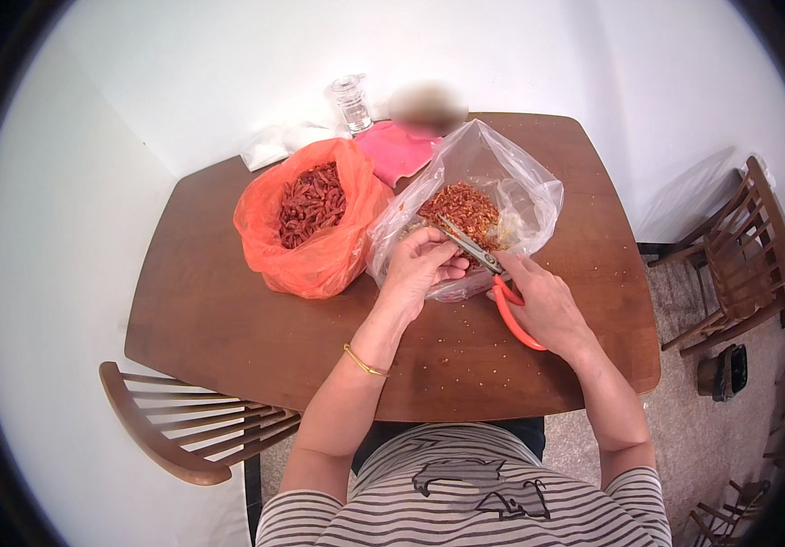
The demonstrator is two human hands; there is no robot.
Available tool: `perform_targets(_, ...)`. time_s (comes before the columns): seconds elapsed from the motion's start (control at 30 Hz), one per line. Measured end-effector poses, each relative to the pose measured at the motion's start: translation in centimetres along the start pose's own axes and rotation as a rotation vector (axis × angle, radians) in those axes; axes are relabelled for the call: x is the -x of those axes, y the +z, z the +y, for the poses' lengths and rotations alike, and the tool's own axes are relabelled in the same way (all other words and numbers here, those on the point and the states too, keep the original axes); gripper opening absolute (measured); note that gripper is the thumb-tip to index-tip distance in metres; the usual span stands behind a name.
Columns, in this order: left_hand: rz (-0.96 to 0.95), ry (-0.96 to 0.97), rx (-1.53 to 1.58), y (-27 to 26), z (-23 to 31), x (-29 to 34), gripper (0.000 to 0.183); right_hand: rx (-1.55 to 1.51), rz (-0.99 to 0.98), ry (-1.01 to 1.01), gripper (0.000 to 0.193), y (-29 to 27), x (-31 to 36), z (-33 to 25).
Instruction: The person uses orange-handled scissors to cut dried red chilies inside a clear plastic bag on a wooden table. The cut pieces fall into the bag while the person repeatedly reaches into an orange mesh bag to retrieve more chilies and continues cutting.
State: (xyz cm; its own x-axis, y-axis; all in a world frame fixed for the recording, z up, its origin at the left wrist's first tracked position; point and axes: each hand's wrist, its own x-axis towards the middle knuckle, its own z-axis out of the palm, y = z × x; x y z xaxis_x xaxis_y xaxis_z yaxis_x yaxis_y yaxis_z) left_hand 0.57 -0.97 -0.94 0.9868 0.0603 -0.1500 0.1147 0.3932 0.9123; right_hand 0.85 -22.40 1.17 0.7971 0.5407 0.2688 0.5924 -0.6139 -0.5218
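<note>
My right hand [545,303] grips scissors [513,314] with red-orange handles. Their metal blades are parted and point up and left across the fingers of my left hand [424,262]. That hand is closed in a pinch, and what it holds is hidden behind the fingers and blades. Both hands are over the near rim of a transparent plastic bag [538,196] standing open. Inside it lies a heap of cut dried chili pieces and seeds [465,208]. Left of it, an orange-red plastic bag [260,219] holds whole dried chilies [312,205].
The dark wooden table [228,337] has scattered seeds and flakes near its front edge. A drinking glass [352,104], white plastic [285,142] and a flat pink item [396,150] lie toward the wall. Wooden chairs [169,428] stand at left and right; a small dark bin [722,372] is on the floor.
</note>
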Motion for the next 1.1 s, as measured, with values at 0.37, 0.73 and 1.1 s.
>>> perform_targets(0.37,0.056,0.045,0.041,0.01,0.09,-0.02,0.012,0.048,-0.013,0.035,0.04,-0.22,-0.07,-0.62)
perform_targets(0.73,0.017,0.028,0.042,-0.01,0.03,0.03,0.011,0.029,-0.009,0.012,0.041,-0.12,-0.03,-0.44)
perform_targets(1.1,0.081,0.035,0.045,0.04,-0.06,-0.18,0.012,0.052,-0.044,0.054,0.034,-0.43,-0.15,-0.63)
